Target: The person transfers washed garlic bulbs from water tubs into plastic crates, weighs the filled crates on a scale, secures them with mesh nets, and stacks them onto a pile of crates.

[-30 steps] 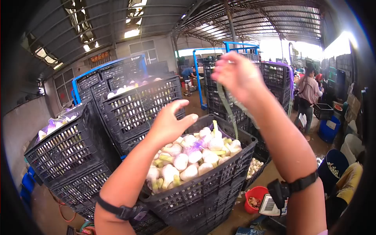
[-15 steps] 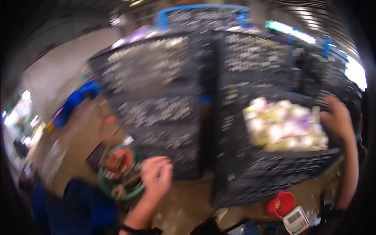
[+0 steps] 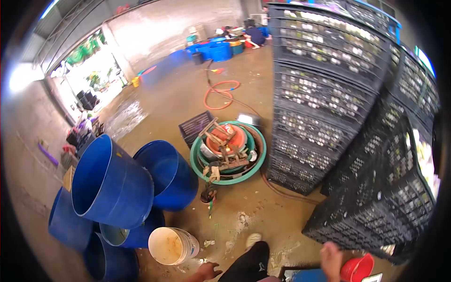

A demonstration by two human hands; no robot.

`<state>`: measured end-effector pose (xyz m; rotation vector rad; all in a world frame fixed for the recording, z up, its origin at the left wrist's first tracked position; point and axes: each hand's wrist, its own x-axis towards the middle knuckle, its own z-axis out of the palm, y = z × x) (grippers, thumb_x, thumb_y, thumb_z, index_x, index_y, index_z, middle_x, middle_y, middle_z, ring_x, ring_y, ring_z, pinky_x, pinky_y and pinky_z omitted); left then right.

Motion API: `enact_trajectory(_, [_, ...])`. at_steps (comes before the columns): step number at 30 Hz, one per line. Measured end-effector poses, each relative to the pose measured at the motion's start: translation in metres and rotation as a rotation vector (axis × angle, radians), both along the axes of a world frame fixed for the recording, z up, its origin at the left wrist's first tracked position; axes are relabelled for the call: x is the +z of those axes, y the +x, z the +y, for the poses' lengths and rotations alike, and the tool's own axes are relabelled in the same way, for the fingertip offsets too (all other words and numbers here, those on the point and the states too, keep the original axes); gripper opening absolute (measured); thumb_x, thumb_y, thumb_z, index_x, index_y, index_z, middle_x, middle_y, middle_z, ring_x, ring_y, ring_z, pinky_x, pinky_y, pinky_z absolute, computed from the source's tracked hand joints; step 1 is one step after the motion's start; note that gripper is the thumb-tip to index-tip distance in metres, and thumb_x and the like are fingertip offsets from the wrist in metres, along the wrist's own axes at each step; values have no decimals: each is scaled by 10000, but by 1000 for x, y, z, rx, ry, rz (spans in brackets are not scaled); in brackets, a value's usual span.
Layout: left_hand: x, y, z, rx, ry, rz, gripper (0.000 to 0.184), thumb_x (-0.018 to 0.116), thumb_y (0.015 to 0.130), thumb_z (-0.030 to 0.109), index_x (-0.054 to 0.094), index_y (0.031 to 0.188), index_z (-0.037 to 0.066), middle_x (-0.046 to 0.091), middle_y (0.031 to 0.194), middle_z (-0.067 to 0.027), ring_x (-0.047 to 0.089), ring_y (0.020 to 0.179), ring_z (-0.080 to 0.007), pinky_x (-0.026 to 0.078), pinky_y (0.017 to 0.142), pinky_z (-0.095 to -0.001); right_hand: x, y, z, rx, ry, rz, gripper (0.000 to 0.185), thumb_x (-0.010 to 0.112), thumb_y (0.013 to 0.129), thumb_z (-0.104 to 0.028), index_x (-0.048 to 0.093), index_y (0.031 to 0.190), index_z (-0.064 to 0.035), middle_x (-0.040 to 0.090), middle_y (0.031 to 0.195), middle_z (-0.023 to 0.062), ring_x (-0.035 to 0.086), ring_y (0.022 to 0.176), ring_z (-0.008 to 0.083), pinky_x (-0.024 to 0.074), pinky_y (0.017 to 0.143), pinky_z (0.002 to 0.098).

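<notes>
My left hand [image 3: 207, 271] is low in the frame beside my dark-trousered leg, fingers slightly apart and nothing visible in them. To the right, my right hand [image 3: 331, 257] hangs in front of the black crates, near a red bucket [image 3: 357, 269]; its fingers are blurred and what they hold, if anything, cannot be made out. A white bucket [image 3: 189, 242] stands left of my left hand. The tilted black crate [image 3: 394, 207] at the right has pale garlic bulbs [image 3: 425, 157] at its top.
Blue barrels [image 3: 127, 188] cluster at the left. A green basin [image 3: 260, 164] holding smaller basins and a wooden stool [image 3: 221, 138] sits mid-floor, with an orange hose [image 3: 206, 101] behind. Tall stacked crates [image 3: 324, 89] rise at the right. A person [image 3: 255, 36] crouches by distant blue tubs [image 3: 220, 51].
The view has swung left and down, from the garlic crate to the floor and barrels. Both hands now appear low in the frame, away from the garlic.
</notes>
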<state>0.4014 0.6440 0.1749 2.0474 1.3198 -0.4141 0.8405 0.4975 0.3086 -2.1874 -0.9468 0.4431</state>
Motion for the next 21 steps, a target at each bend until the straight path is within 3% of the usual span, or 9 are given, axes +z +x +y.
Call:
enact_trajectory(3, [-35, -22, 18, 315, -162, -37, 540, 606, 735, 481, 584, 1130, 115, 611, 1026, -186, 570, 987, -334, 438, 878, -396, -78, -26, 8, 610, -242, -207, 246, 514, 833, -299, 619, 907, -89, 621, 746, 106, 576, 662, 275, 476, 601, 421])
enact_trajectory(6, [-53, -30, 54, 584, -182, -151, 547, 611, 729, 467, 585, 1124, 90, 618, 1000, -198, 586, 966, -327, 445, 866, -388, -97, -46, 74, 774, -733, 102, 303, 506, 825, -253, 588, 1024, -40, 619, 930, 126, 554, 911, 306, 423, 804, 462])
enact_trajectory(9, [-38, -49, 104, 720, -105, -192, 540, 620, 727, 442, 587, 1113, 65, 625, 961, -205, 602, 933, -318, 458, 835, -389, -29, -79, 182, 749, -728, 216, 281, 548, 802, -306, 595, 891, -44, 608, 764, 167, 598, 758, 347, 456, 662, 411])
enact_trajectory(10, [-41, -64, 117, 743, -110, -193, 540, 620, 727, 442, 587, 1113, 65, 625, 961, -205, 602, 933, -318, 458, 835, -389, -83, -67, 197, 941, -542, -3, 333, 526, 805, -355, 602, 851, -34, 616, 772, 154, 602, 737, 342, 456, 649, 422])
enact_trajectory(12, [-53, -101, 143, 742, 107, -287, 484, 641, 729, 361, 592, 1088, 41, 629, 937, -204, 611, 902, -313, 464, 814, -388, -171, -43, 256, 1126, -745, -196, 306, 498, 820, -325, 616, 832, -43, 619, 778, 167, 607, 716, 296, 463, 647, 392])
enact_trajectory(14, [-27, -120, 174, 878, 156, -312, 453, 648, 731, 327, 594, 1074, 36, 631, 928, -201, 614, 882, -312, 469, 799, -381, -189, -35, 322, 980, -567, 160, 267, 485, 822, -262, 609, 794, -27, 595, 716, 177, 600, 666, 241, 468, 626, 365])
enact_trajectory(17, [-5, -149, 221, 1066, 202, -310, 407, 659, 734, 278, 598, 1049, 29, 635, 920, -196, 620, 858, -307, 478, 776, -367, -213, -41, 420, 747, -606, 224, 215, 533, 816, -252, 579, 845, -45, 597, 724, 108, 574, 667, 229, 466, 604, 361])
enact_trajectory(19, [-1, -154, 252, 1155, 195, -302, 391, 664, 734, 263, 599, 1039, 28, 635, 922, -193, 622, 853, -304, 482, 767, -359, -198, -59, 491, 145, -672, 628, 182, 494, 837, -188, 560, 940, -52, 577, 746, 81, 577, 604, 190, 481, 527, 330])
enact_trajectory(21, [2, -155, 302, 1112, 271, -337, 403, 670, 732, 280, 599, 1038, 28, 636, 924, -187, 624, 859, -296, 485, 765, -358, -209, -72, 552, 201, -731, 605, 197, 495, 845, -201, 541, 983, -67, 580, 791, 71, 575, 598, 184, 477, 509, 322])
